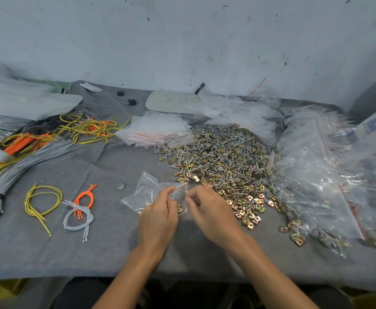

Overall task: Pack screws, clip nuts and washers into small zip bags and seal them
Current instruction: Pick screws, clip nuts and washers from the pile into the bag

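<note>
A small clear zip bag (146, 192) with a red seal line lies on the grey cloth in front of me. My left hand (160, 217) pinches its mouth near the red strip. My right hand (209, 208) is at the same opening, fingers curled; what they hold is hidden. A few gold clip nuts (179, 208) show between my hands. A big heap of screws, gold clip nuts and grey washers (222, 161) spreads to the right of my hands. One grey washer (121, 186) lies alone to the left of the bag.
A stack of empty zip bags (155, 130) lies behind the heap. Filled bags (320, 179) pile up at the right. Yellow, orange and grey cable bundles (26, 150) and loose cable loops (77, 210) cover the left. The table's front edge (93, 275) is near me.
</note>
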`<action>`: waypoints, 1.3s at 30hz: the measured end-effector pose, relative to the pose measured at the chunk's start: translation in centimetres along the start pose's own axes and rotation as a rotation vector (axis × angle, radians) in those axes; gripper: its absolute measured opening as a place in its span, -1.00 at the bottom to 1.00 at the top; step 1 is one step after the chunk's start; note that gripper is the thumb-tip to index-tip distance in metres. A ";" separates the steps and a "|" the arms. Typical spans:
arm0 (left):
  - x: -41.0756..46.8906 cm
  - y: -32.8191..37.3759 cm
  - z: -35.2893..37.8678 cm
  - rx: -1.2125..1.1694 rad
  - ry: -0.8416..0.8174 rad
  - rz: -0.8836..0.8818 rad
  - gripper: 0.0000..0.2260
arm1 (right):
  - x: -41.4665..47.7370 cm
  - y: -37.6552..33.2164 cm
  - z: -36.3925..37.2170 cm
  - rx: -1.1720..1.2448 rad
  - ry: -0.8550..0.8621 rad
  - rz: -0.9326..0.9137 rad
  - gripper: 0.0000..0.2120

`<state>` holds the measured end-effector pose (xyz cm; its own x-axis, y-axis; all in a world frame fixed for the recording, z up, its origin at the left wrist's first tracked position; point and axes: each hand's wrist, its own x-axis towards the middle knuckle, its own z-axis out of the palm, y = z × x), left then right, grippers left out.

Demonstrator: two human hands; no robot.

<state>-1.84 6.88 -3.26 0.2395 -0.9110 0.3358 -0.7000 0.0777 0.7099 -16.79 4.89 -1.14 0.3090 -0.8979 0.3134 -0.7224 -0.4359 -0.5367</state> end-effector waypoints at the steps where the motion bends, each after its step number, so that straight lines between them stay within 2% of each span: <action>1: 0.0 0.0 0.0 -0.005 -0.001 -0.001 -0.60 | 0.1 -0.4 0.4 -0.031 -0.009 -0.014 -0.93; 10: 0.1 -0.2 0.0 -0.022 0.010 0.004 -0.58 | 1.3 0.0 2.0 -0.137 -0.047 -0.014 -0.86; 15: 0.0 -0.1 -0.1 -0.029 0.003 0.003 -0.59 | 1.1 0.4 2.1 -0.117 -0.055 -0.063 -0.87; 20: 0.2 -0.1 -0.1 -0.118 0.079 -0.112 -0.67 | 1.4 1.5 0.1 0.023 0.099 -0.053 -0.98; 24: 0.3 -0.2 0.2 -0.128 0.091 -0.167 -0.74 | 6.3 4.5 -2.2 -0.008 0.158 0.026 -0.97; 26: 0.3 -0.3 0.2 -0.123 0.084 -0.175 -0.73 | 10.6 6.5 -3.0 -0.061 0.128 0.107 -0.94; 29: 0.3 -0.4 0.3 -0.112 0.072 -0.164 -0.71 | 16.8 9.4 -2.6 -0.189 0.046 0.193 -0.77; 32: 0.1 0.0 0.3 -0.061 0.107 -0.052 -0.65 | 21.5 11.9 -1.2 -0.292 -0.059 0.239 -0.59; 36: 0.4 0.2 0.1 -0.088 0.072 -0.114 -0.54 | 23.8 13.9 0.8 -0.383 -0.278 0.300 -0.45; 39: 0.2 -0.2 0.3 -0.090 0.057 -0.107 -0.65 | 22.8 13.9 1.3 -0.423 -0.266 0.294 -0.46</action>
<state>-1.89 6.57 -3.54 0.3490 -0.8919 0.2877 -0.6057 0.0195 0.7954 -18.96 -21.74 -2.50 0.1636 -0.9858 -0.0380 -0.9688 -0.1532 -0.1950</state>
